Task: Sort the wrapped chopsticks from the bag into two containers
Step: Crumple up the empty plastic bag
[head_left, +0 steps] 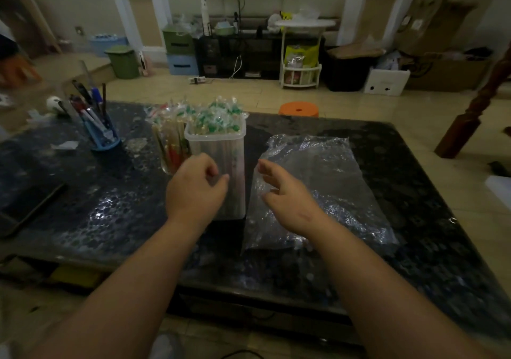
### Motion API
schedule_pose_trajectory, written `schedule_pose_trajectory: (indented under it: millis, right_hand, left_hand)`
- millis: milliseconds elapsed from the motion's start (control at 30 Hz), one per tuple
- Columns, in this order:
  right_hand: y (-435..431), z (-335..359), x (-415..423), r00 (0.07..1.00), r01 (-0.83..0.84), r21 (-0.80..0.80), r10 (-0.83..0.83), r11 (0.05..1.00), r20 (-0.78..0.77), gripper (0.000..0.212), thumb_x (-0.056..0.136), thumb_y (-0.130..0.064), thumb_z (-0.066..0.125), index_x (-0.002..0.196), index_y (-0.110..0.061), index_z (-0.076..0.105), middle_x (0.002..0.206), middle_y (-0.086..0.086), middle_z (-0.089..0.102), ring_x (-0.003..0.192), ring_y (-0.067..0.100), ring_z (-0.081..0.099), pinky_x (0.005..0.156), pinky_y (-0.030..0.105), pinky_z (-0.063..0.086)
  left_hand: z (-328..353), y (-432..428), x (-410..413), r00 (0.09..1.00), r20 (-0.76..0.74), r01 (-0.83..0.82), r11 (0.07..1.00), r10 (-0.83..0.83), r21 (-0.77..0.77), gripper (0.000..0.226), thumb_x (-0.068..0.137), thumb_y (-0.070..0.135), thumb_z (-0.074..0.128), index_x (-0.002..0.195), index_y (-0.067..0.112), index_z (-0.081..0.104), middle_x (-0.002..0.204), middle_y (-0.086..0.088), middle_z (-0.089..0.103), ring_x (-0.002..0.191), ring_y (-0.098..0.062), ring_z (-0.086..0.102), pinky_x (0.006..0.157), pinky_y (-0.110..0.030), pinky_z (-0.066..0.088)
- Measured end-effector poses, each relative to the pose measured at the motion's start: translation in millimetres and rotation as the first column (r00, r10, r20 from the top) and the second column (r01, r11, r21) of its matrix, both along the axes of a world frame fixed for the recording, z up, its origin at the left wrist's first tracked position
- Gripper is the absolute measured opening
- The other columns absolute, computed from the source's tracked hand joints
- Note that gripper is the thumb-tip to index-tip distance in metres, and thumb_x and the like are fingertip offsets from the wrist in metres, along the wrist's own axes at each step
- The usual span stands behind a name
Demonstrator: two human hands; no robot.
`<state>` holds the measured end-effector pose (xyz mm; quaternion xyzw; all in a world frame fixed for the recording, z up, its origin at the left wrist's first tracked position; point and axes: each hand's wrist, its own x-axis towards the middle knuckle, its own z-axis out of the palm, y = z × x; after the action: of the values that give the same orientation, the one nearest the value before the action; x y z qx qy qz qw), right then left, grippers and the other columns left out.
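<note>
A tall frosted plastic container (pixel 233 148) stands mid-table, packed with upright wrapped chopsticks (pixel 218 116) with green-printed tops. Behind it on the left, a clear glass container (pixel 170 148) holds more wrapped chopsticks with red and green print. A clear plastic bag (pixel 326 181) lies flat to the right and looks empty. My left hand (pixel 196 190) hovers in front of the frosted container, fingers loosely curled, holding nothing. Over the bag's left edge is my right hand (pixel 287 198), its fingers relaxed and spread, with nothing in it.
The dark speckled table (pixel 110 209) carries a blue pen holder (pixel 102 134) with several pens at the left and a dark phone-like slab (pixel 30 203) at the left edge. An orange stool (pixel 298 108) stands beyond the far edge. A wooden post (pixel 475 109) rises at the right.
</note>
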<state>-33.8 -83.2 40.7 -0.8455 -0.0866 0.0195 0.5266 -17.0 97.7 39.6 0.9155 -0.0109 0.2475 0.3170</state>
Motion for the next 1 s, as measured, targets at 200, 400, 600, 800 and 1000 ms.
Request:
schedule_pose_trajectory:
  millis: [200,400,600,800,1000]
  right_hand:
    - [-81,-22,4,0.933,0.338,-0.341,-0.36,0.877,-0.002,0.055,0.096,-0.015,0.052,0.148,-0.022,0.039,0.142,0.0,0.051,0.125,0.019,0.051,0.099,0.033,0.042]
    - [-145,-42,2,0.817,0.432,-0.544,-0.568,0.719,-0.102,0.051,0.097,-0.029,0.051,0.147,-0.021,0.041,0.145,0.01,0.049,0.126,0.03,0.051,0.103,0.037,0.043]
    - [-161,-50,-5,0.761,0.491,-0.465,-0.622,0.737,-0.182,0.054,0.1,-0.043,0.047,0.148,-0.021,0.039,0.147,0.011,0.047,0.129,0.032,0.048,0.103,0.037,0.039]
    - [-158,-47,-16,0.725,0.539,-0.281,-0.607,0.794,-0.324,0.043,0.083,0.0,0.051,0.119,-0.022,0.059,0.097,0.015,0.069,0.079,0.03,0.067,0.069,0.04,0.058]
    - [-141,-2,-43,0.808,0.389,-0.064,-0.373,0.919,-0.455,0.054,0.08,0.003,0.057,0.12,-0.033,0.049,0.075,0.014,0.064,0.049,0.02,0.052,0.042,0.028,0.041]
  left_hand:
    - [-17,-38,-1,0.886,-0.415,0.304,0.935,-0.206,0.184,0.012,0.094,0.041,0.061,0.099,0.029,0.061,0.093,0.008,0.061,0.088,-0.013,0.058,0.075,-0.032,0.046]
    - [-43,-57,8,0.72,-0.691,0.276,0.941,-0.069,0.194,0.033,0.103,0.036,0.046,0.127,0.013,0.052,0.13,-0.013,0.06,0.116,-0.028,0.057,0.093,-0.034,0.045]
    - [-53,-72,15,0.691,-0.722,0.217,0.962,-0.032,0.165,0.031,0.103,0.024,0.042,0.129,0.007,0.041,0.133,-0.02,0.056,0.12,-0.035,0.056,0.093,-0.04,0.042]
    - [-61,-73,10,0.758,-0.647,0.054,0.996,-0.083,-0.065,0.031,0.09,0.009,0.056,0.111,0.029,0.045,0.096,-0.002,0.057,0.092,-0.027,0.061,0.085,-0.038,0.053]
    - [-17,-70,-1,0.766,-0.55,-0.054,0.821,-0.332,-0.569,0.054,0.084,-0.008,0.055,0.122,0.03,0.06,0.104,-0.012,0.064,0.076,-0.023,0.059,0.055,-0.028,0.047]
